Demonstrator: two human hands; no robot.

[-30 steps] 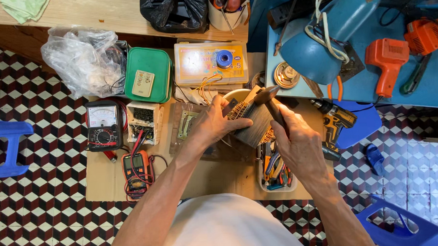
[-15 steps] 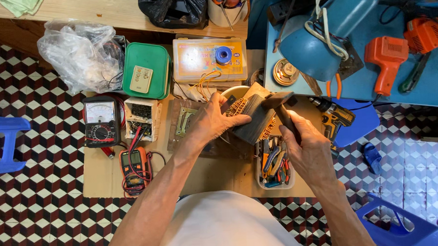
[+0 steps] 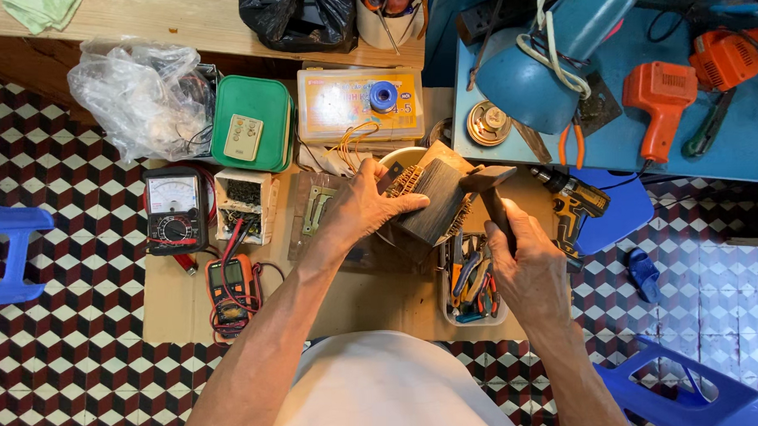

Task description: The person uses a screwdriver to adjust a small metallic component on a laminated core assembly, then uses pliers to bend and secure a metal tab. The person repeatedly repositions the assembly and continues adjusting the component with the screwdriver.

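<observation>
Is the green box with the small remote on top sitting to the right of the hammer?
No, the green box sits well to the left of the hammer, which the right hand holds.

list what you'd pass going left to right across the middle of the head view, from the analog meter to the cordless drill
Analog multimeter → small box of parts → left hand → dark block the hand holds → hammer in the right hand → cordless drill.
</observation>
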